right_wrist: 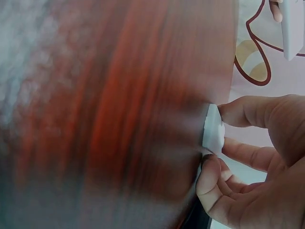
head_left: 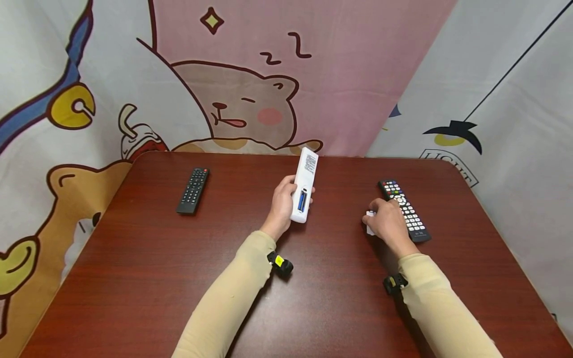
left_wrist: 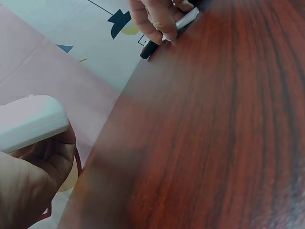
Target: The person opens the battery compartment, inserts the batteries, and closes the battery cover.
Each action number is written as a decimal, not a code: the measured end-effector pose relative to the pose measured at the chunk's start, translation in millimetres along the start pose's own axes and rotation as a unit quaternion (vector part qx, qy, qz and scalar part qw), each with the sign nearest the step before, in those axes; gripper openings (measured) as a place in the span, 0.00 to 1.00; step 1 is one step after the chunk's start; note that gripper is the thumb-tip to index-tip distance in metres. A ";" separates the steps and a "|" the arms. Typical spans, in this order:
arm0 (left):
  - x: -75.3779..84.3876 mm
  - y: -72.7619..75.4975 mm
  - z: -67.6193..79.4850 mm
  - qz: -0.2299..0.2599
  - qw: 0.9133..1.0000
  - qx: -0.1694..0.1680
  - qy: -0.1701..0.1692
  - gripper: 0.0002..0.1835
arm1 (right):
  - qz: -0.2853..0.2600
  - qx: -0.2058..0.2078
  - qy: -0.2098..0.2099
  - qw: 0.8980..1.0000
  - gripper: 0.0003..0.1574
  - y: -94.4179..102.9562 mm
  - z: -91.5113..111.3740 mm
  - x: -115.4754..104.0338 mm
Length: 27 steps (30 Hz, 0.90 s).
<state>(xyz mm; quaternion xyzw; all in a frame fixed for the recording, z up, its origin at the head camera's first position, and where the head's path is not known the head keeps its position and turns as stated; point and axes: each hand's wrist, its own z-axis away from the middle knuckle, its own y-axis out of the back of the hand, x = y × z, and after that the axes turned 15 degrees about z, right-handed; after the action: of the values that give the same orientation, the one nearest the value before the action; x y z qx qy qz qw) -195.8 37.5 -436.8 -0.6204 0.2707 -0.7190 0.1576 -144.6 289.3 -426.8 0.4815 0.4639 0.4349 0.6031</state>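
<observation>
My left hand (head_left: 280, 205) grips a white remote control (head_left: 308, 169) above the table, its back turned up. The remote's battery compartment is uncovered and a blue battery (head_left: 302, 200) shows inside. At the right, my right hand (head_left: 388, 220) pinches a small white battery cover (right_wrist: 214, 131) between thumb and fingers, right at the tabletop. Beside that hand lies a black remote control (head_left: 415, 223) with white buttons, partly hidden by the fingers. In the left wrist view the white remote (left_wrist: 33, 119) shows end-on in the left hand.
Another black remote control (head_left: 194, 191), smaller, lies on the left of the brown wooden table (head_left: 134, 273). A cartoon-printed cloth (head_left: 349, 74) hangs behind the table's far edge. Each sleeve has a small black camera (head_left: 281, 265) strapped at the wrist.
</observation>
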 end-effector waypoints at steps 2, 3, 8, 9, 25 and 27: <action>-0.3 0.1 -0.2 0.001 1.000 0.001 0.000 0.23 | 0.002 -0.001 0.000 1.000 0.24 0.5 -0.2 -0.5; 0.0 -0.2 -0.1 0.001 1.000 0.002 0.000 0.23 | 0.002 -0.002 0.000 1.000 0.24 0.6 -0.3 -0.6; 0.2 -0.6 0.2 0.005 1.000 0.001 0.001 0.23 | 0.002 -0.004 0.000 1.000 0.22 1.2 -0.9 -0.4; 0.3 -0.7 0.3 0.005 1.000 0.001 0.001 0.23 | 0.002 -0.004 0.001 1.000 0.22 1.3 -1.1 -0.3; 0.5 0.2 0.1 0.012 1.000 -0.003 0.001 0.24 | -0.022 0.021 0.019 0.999 0.17 3.0 -2.1 -4.9; 0.9 -0.1 0.3 0.006 1.000 -0.002 0.001 0.24 | -0.030 0.026 0.024 0.999 0.17 3.2 -2.1 -5.9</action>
<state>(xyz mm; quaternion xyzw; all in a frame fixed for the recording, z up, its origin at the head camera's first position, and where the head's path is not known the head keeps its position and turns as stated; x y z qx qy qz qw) -195.7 37.0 -436.0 -0.6181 0.2764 -0.7182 0.1606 -148.1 284.5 -423.0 0.4719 0.5037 0.4162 0.5919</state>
